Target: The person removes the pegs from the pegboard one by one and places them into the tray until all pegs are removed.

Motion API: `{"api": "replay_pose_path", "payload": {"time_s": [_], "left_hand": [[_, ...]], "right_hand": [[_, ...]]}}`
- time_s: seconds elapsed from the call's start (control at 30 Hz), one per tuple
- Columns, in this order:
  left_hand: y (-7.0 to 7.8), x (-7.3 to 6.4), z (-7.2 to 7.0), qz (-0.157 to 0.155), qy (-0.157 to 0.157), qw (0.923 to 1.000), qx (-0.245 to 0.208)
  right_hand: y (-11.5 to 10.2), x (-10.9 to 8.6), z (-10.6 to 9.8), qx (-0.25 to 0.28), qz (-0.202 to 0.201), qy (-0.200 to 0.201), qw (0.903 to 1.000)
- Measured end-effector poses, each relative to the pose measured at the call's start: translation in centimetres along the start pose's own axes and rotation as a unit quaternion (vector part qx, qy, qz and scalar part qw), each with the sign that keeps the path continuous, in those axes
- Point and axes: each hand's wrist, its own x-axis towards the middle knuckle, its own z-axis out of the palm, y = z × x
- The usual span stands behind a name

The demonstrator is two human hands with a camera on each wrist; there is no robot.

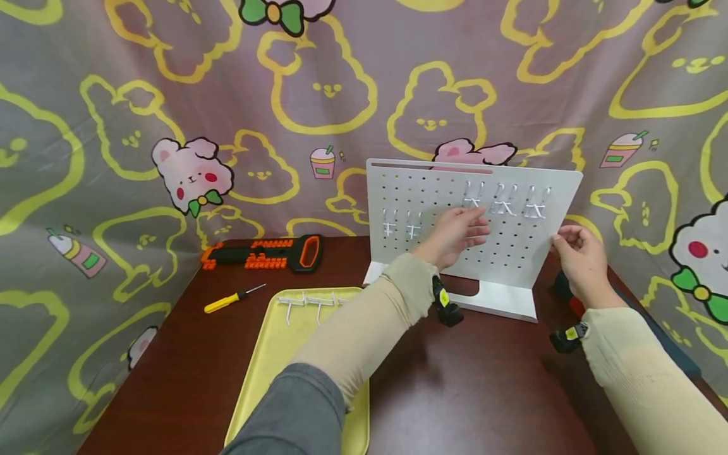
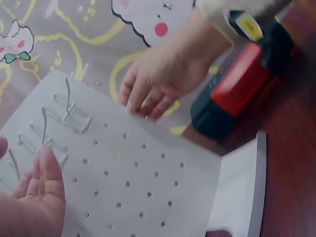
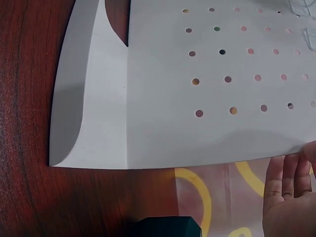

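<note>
A white pegboard (image 1: pixel 432 189) stands upright on its folded base, with white double-pronged wire hooks set in its holes. Three hooks sit along the upper right, including a hook (image 1: pixel 534 205) nearest the right edge; two more, such as a hook (image 1: pixel 389 224), are lower at left. My left hand (image 1: pixel 457 234) is in front of the board, fingers extended and thumb apart, fingertips right at the lower end of an upper hook (image 2: pixel 44 123). With thumb and fingers my right hand (image 1: pixel 582 259) pinches the board's right edge, as the right wrist view also shows.
Left of the board, a yellow tray (image 1: pixel 267 354) holds several wire hooks (image 1: pixel 304 302), partly hidden by my left arm. A yellow-handled screwdriver (image 1: pixel 233 300) and a black-and-orange holder (image 1: pixel 273 253) lie behind it. A red and dark power tool (image 2: pixel 242 81) is beside the board's right side.
</note>
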Motion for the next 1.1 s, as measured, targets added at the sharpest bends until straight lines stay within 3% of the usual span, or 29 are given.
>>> {"api": "replay_pose_path", "payload": {"time_s": [0.17,0.37,0.6,0.87,1.1], "left_hand": [[0.0,0.2,1.2,-0.006,0.030,0.9984,-0.048],[0.2,0.1,2.2,-0.004,0.063,0.9965,-0.056],[0.7,0.1,2.1,-0.012,0.060,0.9962,-0.061],[0.5,-0.2,2.0,-0.047,0.091,0.9915,-0.080],[0.4,-0.4,1.3,-0.042,0.066,0.9947,-0.068]], "right_hand": [[-0.2,-0.1,0.1,-0.001,-0.009,0.000,1.0000],[-0.1,0.0,0.0,0.010,-0.021,0.001,0.9997],[-0.4,0.2,-0.2,0.005,-0.026,0.001,0.9997],[0.1,-0.1,0.1,0.000,-0.016,0.008,0.9998],[-0.1,-0.2,0.0,-0.009,-0.004,0.005,0.9999]]}}
